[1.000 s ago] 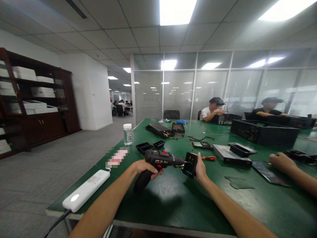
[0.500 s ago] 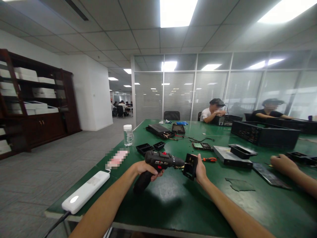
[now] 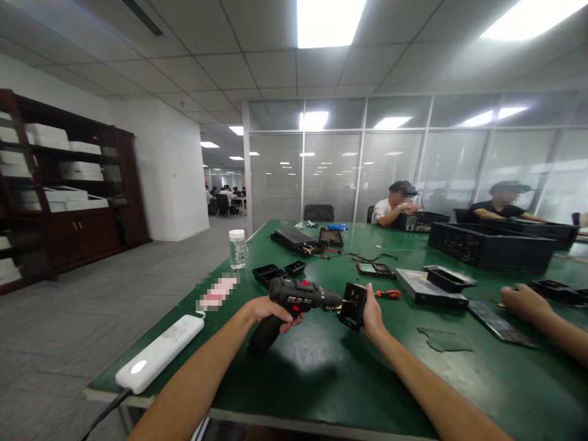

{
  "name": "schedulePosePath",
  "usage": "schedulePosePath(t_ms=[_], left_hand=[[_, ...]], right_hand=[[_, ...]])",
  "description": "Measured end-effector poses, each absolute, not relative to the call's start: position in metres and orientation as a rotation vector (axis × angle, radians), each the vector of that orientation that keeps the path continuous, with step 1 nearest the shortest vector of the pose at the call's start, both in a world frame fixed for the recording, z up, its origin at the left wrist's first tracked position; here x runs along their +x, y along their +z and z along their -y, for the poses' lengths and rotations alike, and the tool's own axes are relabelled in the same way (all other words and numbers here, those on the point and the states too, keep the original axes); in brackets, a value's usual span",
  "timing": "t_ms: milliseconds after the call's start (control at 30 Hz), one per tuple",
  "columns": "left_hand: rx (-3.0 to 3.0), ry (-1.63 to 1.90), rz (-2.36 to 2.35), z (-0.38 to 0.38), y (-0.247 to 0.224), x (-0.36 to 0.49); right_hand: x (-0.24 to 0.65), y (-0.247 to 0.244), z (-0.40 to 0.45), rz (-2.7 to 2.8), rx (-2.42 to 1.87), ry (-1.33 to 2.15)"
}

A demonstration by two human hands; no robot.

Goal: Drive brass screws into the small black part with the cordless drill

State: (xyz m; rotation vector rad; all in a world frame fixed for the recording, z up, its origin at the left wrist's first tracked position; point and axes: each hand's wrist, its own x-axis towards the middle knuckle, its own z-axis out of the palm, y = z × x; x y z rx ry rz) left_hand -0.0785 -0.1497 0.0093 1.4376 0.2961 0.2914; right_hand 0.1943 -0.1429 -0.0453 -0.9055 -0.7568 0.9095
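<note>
My left hand (image 3: 274, 313) is wrapped round the grip of a black cordless drill (image 3: 298, 295) with red marks. The drill lies level in the air, its chuck pointing right. Its bit reaches the open face of a small black plastic housing (image 3: 353, 306); whether the tip sits in a screw is too small to tell. My right hand (image 3: 373, 312) grips that housing from its right side and holds it upright above the green table (image 3: 312, 392). Just behind this hand lies an orange-handled screwdriver (image 3: 389, 294).
Black plastic trays (image 3: 267, 274) and a clear bottle (image 3: 237, 250) stand beyond the drill. A white power strip (image 3: 160, 352) lies along the left edge. To the right are a silver metal case (image 3: 429, 291), a large black case (image 3: 491, 248) and a co-worker's hand (image 3: 526, 304). Two people sit across the table.
My hands, the drill and the housing hold nearly the same place. The view has shifted very slightly.
</note>
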Motion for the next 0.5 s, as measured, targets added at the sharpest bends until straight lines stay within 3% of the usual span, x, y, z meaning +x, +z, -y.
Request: schedulePosePath(t_ms=[500], left_hand=[[1.446,0.284,-0.310,0.1490,0.0091,-0.0781]], right_hand=[[0.1945,-0.0469,0.1431,0.773,-0.927,0.889]])
